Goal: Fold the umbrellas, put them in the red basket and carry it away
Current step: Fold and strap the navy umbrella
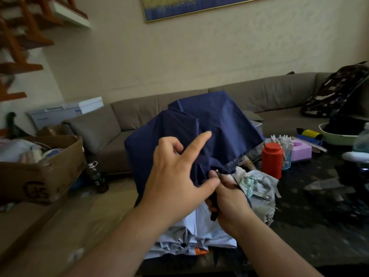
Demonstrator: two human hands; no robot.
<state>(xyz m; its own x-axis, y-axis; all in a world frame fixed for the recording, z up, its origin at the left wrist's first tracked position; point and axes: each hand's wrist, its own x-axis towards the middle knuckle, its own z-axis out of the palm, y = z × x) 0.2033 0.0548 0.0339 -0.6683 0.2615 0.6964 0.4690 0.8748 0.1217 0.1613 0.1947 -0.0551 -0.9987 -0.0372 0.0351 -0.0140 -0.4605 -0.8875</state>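
At the far left a cardboard box (pixel 43 166) is sitting, filled with soft pale things, and just beside its right lower corner a dark bottle (pixel 97 177) is standing on the floor. Behind them a grey sofa (pixel 123 124) is running along the wall, and a white box (pixel 65 111) is lying past its left end.

In the middle the left hand (pixel 175 176) is reaching forward with its fingers spread wide; the index finger is pointing up and to the right, the thumb is lying against the cloth, and the other fingers are bending into the folds of the dark blue umbrella (pixel 199 124). This umbrella is being held up in front of the sofa, half collapsed, with its cloth hanging loose over both hands. The right hand (pixel 227 196) is gripping the black handle of the dark blue umbrella from below, its fingers closed around it.

Under the hands a light blue umbrella (pixel 201 234) is lying flat at the near edge of the counter (pixel 319 216). Just to the right a grey umbrella (pixel 261 186) with a small picture on it is lying crumpled, touching the light blue one.

Farther right on the dark counter a red bottle (pixel 272 159) is standing upright, with a clear cup (pixel 286 156) just behind it and a lilac box (pixel 301 150) beside that. Near the right edge a pale green bowl (pixel 337 136) is sitting. The red basket is not visible.
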